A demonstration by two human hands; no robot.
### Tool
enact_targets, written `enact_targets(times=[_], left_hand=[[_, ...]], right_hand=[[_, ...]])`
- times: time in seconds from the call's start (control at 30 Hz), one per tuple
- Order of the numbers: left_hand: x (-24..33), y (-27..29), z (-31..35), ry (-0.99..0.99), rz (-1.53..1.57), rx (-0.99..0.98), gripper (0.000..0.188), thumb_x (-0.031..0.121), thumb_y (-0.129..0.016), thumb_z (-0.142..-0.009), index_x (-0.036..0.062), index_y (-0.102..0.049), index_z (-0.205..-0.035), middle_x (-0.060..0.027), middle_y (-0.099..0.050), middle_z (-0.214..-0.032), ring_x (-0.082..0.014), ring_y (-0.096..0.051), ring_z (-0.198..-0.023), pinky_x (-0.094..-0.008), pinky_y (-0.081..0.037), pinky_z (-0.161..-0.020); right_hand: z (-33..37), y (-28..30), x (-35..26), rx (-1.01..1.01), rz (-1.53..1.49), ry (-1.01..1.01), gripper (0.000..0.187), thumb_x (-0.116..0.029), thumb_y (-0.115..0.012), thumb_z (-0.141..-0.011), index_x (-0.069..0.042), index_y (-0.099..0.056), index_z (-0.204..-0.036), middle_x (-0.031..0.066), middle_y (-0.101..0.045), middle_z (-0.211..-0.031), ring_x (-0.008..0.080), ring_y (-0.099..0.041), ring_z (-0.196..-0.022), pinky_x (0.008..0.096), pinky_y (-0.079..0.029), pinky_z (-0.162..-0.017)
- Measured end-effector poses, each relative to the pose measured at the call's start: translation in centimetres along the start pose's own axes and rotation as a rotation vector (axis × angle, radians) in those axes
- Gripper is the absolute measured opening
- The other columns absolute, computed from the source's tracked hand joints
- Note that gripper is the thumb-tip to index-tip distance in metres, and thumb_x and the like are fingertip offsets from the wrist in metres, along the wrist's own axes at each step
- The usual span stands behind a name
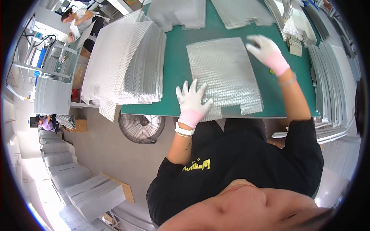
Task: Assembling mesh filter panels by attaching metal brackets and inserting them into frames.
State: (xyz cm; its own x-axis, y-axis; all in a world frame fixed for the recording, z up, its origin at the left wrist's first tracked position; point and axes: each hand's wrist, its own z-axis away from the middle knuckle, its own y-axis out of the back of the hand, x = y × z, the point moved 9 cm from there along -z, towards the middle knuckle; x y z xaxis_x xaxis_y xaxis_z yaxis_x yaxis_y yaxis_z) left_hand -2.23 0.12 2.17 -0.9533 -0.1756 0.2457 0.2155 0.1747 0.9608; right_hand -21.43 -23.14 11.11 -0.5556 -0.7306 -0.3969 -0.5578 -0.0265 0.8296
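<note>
A silvery sheet with a fine mesh-like pattern (225, 67) lies flat on the green tabletop (176, 54). Its near edge has a notch cut out and reaches the table's front edge. My left hand (191, 101), in a white glove with a pink cuff, is open at the sheet's lower left edge, fingers spread. Gloved likewise, my right hand (266, 52) is open by the sheet's upper right edge, its fingers slightly blurred and pointing left. Whether it touches the sheet I cannot tell. Neither hand grips anything.
A tall stack of similar sheets (144, 65) stands left, its top sheet overhanging the front edge. More sheets (177, 13) lie at the back. A metal clamp-like fixture (295, 46) sits back right, beside upright panels (327, 81). A floor fan (142, 129) stands below; a co-worker (83, 19) works far left.
</note>
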Motion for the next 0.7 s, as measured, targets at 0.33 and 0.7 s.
enact_targets(times=[0.33,0.7], left_hand=[[0.9,0.7,-0.6,-0.087,0.046,-0.039,0.064,0.053,-0.066,-0.086,0.0114,-0.062,-0.135,-0.0186,-0.044,-0.149,-0.0468,-0.031,-0.143,-0.0664,-0.012,-0.119],[0.7,0.2,-0.3,-0.12,0.04,-0.087,0.071,0.052,-0.066,-0.087,0.0046,-0.056,-0.139,-0.0176,-0.045,-0.151,-0.0442,-0.034,-0.142,-0.0655,-0.013,-0.119]], right_hand=[[-27.5,-11.9,-4.0,-0.138,0.051,-0.372,0.057,-0.05,-0.053,-0.093,0.0,-0.067,-0.116,0.0219,-0.07,-0.113,0.0372,-0.062,-0.115,0.0451,-0.048,-0.101],[-30.5,-18.8,-3.4,-0.354,0.695,-0.267,0.056,-0.043,-0.058,-0.094,0.002,-0.062,-0.127,0.0248,-0.063,-0.129,0.0417,-0.064,-0.115,0.0513,-0.049,-0.099]])
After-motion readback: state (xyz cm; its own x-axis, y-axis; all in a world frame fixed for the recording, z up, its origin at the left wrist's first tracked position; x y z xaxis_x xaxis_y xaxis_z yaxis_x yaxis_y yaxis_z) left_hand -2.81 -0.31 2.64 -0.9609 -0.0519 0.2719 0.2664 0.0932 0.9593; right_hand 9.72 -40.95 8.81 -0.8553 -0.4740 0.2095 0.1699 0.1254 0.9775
